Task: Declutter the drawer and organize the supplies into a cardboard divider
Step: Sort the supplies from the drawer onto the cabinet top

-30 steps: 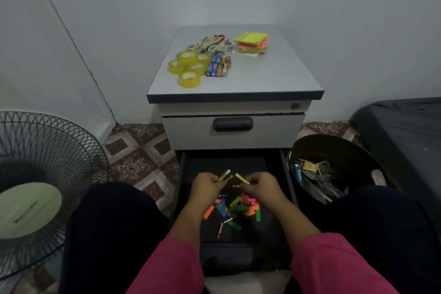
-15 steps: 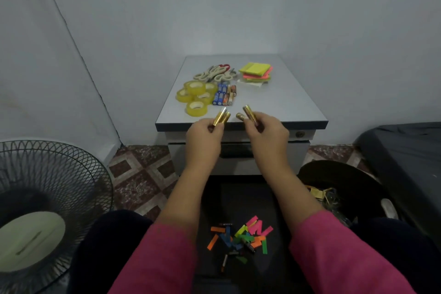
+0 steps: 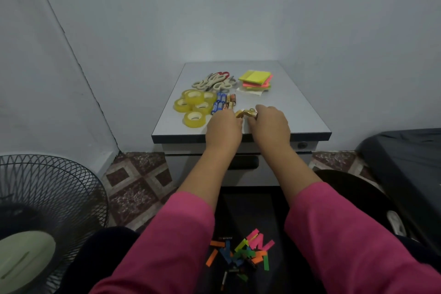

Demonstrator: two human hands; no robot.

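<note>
Both hands are over the front of the grey cabinet top (image 3: pixel 298 107). My left hand (image 3: pixel 223 130) and my right hand (image 3: pixel 270 125) each hold gold batteries (image 3: pixel 245 113), whose tips meet between my fingers just right of the battery row (image 3: pixel 224 104). Yellow tape rolls (image 3: pixel 194 106), scissors (image 3: pixel 214 82) and a stack of sticky notes (image 3: pixel 256 80) lie further back on the top. Below, the open dark drawer (image 3: pixel 274 207) holds loose coloured paper strips (image 3: pixel 243 252) and a few small batteries. No cardboard divider is in view.
A black fan guard (image 3: pixel 45 212) stands at the left on the tiled floor. A dark round bin (image 3: pixel 343 181) sits right of the drawer, partly behind my sleeve. A dark mattress edge (image 3: pixel 405 157) lies at the far right. Walls close in behind and left.
My hands lifted the gold batteries out of the drawer, rose past the cabinet front, and now sit low over the top beside the battery row. My head tilted upward.
</note>
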